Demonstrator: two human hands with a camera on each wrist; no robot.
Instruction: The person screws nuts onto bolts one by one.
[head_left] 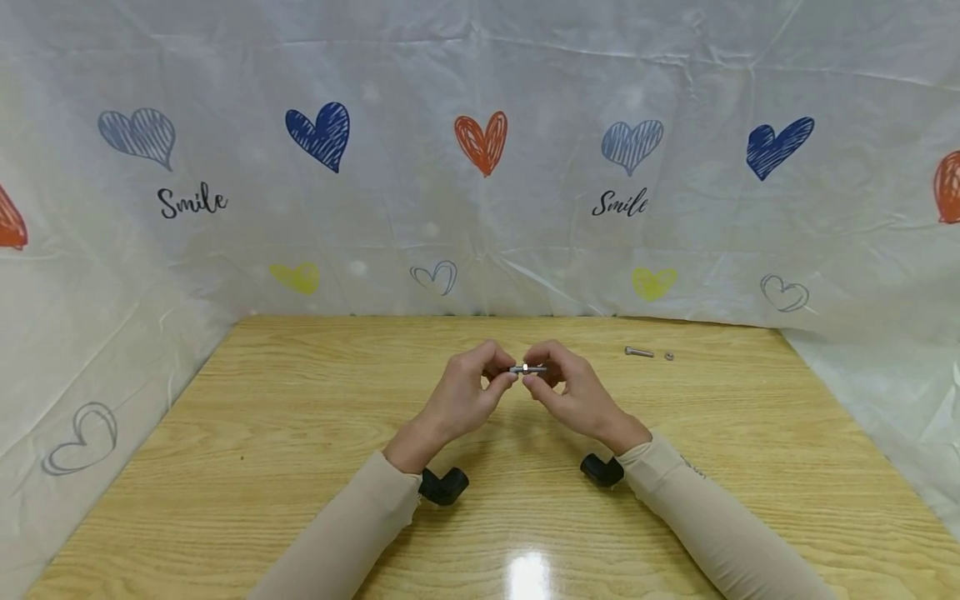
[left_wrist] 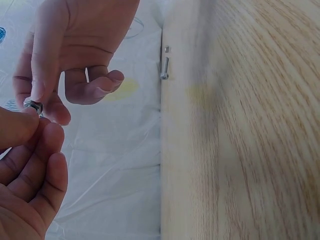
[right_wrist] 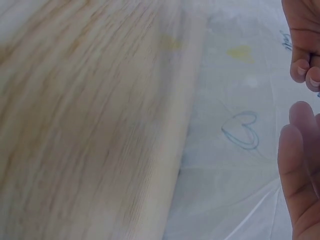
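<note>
A metal bolt [head_left: 537, 368] is held level between the two hands above the table, with a hex nut [head_left: 526, 367] around its shank. My left hand [head_left: 468, 396] pinches the bolt's left end between thumb and fingers, hiding that end. From the other side, my right hand [head_left: 577, 396] has its thumb and a finger at the nut. Up close in the left wrist view, the nut [left_wrist: 34, 106] sits between the fingertips of both hands. The right wrist view catches only part of the fingers, and the bolt cannot be made out there.
A second bolt [head_left: 640, 352] lies on the wooden table [head_left: 315, 450] at the back right, with a loose nut [head_left: 669, 356] beside it. A white sheet printed with hearts [head_left: 480, 208] hangs behind the table's back edge and along both sides.
</note>
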